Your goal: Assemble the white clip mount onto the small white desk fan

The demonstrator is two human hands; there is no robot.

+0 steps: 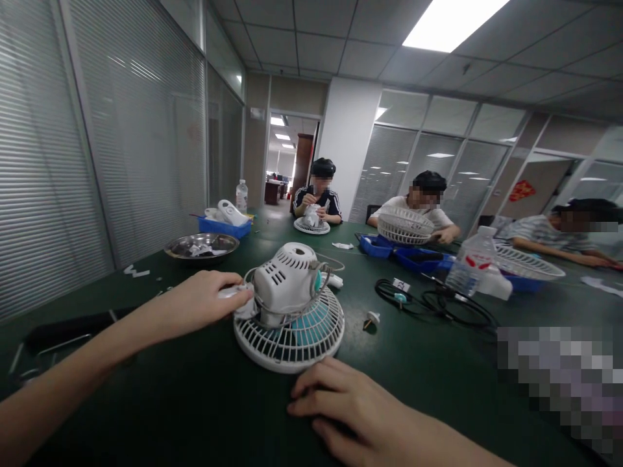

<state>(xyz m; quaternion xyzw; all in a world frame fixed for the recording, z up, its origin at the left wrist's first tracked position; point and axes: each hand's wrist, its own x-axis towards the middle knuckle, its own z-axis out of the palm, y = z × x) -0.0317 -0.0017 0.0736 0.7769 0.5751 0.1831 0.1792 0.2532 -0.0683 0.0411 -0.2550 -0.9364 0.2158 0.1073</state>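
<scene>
A small white desk fan (289, 311) lies face down on the dark green table (204, 395), its round grille on the tabletop and its white motor housing (287, 275) pointing up. My left hand (197, 301) is closed round a white part at the fan's left side, next to the housing. Near the front rim of the grille, my right hand (341, 405) rests flat on the table with its fingers stretched out and nothing in it. A small white knob (372, 318) lies just right of the fan.
A black cable (438, 301) coils right of the fan, near a water bottle (470, 263) and blue trays (413, 253). A metal bowl (202, 246) and a blue tray (224, 226) stand at the back left. Three other people sit at the far side with fan grilles.
</scene>
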